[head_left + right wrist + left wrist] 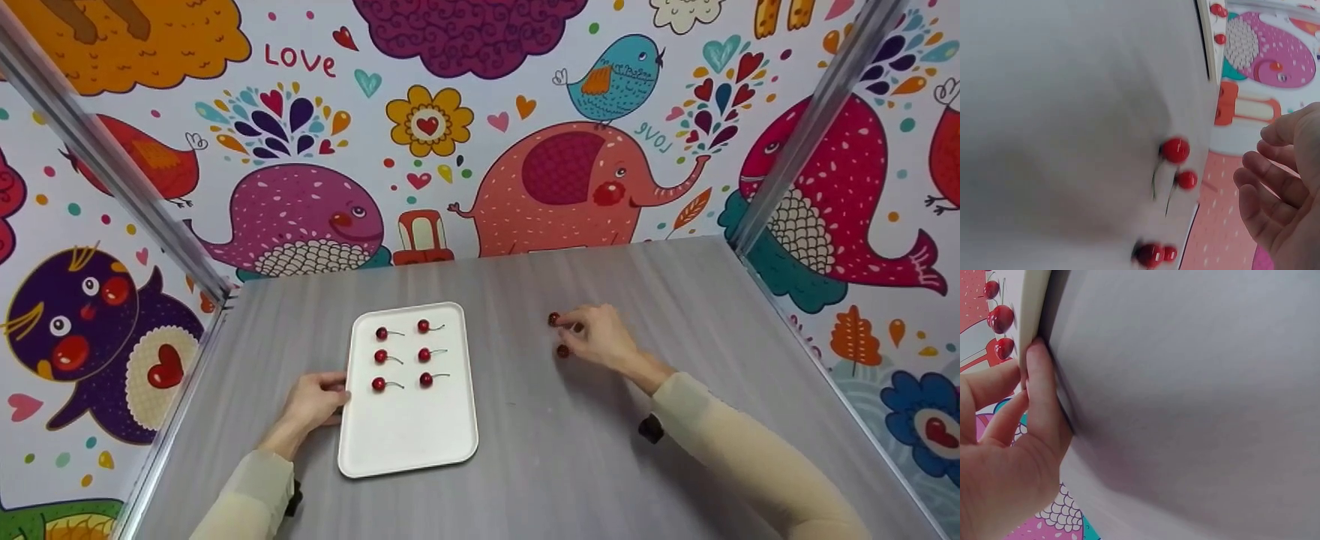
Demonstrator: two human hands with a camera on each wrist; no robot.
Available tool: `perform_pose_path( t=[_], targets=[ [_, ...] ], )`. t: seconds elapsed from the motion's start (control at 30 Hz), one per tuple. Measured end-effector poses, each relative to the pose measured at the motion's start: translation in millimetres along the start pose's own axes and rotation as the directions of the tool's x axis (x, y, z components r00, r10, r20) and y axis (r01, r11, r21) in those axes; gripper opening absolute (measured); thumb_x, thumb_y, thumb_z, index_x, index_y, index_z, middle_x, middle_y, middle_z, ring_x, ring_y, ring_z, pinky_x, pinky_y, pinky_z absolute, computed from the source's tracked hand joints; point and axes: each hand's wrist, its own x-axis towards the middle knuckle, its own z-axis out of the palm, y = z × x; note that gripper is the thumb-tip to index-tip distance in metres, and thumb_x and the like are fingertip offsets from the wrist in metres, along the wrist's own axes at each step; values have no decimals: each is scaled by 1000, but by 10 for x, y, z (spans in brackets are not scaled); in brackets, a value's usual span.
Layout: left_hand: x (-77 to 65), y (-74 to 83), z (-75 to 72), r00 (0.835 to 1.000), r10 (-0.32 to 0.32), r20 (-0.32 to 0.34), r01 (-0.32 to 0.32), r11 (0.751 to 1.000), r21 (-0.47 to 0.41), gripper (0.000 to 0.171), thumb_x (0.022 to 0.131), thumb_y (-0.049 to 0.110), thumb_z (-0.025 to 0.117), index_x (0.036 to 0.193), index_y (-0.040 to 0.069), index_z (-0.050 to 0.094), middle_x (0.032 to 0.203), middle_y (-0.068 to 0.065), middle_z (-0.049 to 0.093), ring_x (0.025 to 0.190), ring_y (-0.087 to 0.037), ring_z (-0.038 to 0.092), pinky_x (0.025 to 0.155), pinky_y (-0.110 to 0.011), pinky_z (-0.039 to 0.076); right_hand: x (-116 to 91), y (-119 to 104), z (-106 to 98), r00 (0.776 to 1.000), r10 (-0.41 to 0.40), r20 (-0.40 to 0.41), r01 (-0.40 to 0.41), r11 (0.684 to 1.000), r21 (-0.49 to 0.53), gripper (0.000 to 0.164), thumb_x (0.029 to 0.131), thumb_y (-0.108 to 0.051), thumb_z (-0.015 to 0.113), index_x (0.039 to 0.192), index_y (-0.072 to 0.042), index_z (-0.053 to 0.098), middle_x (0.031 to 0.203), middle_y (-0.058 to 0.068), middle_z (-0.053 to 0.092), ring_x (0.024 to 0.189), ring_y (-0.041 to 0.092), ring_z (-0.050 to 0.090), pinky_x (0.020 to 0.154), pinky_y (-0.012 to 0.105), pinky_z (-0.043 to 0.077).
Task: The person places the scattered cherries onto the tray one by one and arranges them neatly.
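Note:
A white rectangular tray (409, 435) lies on the table with several red cherries (381, 356) in two columns on its far half, stems pointing right. My left hand (313, 401) is at the tray's left edge. In the left wrist view its thumb and fingers (1041, 394) pinch the rim. Right of the tray, my right hand (600, 337) hovers over loose cherries (562, 351), partly hiding the group. The right wrist view shows several stemmed cherries (1175, 149) on the table, and the fingers (1280, 129) loosely bent, apart from them, holding nothing.
The grey table (525, 465) ends at a wall (330, 127) printed with cartoon animals. Metal posts (817, 127) stand at the back corners, and side panels with the same print flank the table.

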Motion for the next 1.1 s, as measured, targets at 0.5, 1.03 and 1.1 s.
perform_pose_path(
  t=[0.5, 1.03, 1.1],
  targets=[
    [7, 5, -25, 1000, -2, 13, 2, 999, -35, 52, 101, -1, 67, 151, -13, 62, 117, -21, 71, 93, -19, 74, 77, -36, 70, -277, 608, -409, 978, 206, -29, -207, 975, -79, 19, 99, -5, 76, 113, -1, 87, 107, 16, 86, 94, 32, 76, 80, 44, 63],
    [-4, 16, 2, 1000, 13, 2, -13, 1000, -5, 53, 100, 0, 68, 151, -15, 60, 119, -21, 68, 99, -23, 74, 79, -39, 71, -328, 1018, -250, 945, 321, 67, -307, 937, -165, 15, 99, -12, 81, 111, -6, 87, 106, 15, 80, 96, 31, 71, 88, 54, 60],
    [-3, 25, 4, 1000, 14, 1, -14, 1000, -5, 53, 101, 0, 68, 151, -14, 61, 119, -22, 68, 98, -23, 74, 79, -39, 71, -310, 1032, -239, 950, 306, 59, -294, 943, -157, 14, 98, -12, 82, 110, -6, 88, 104, 15, 79, 95, 33, 71, 89, 56, 61]
  ],
)
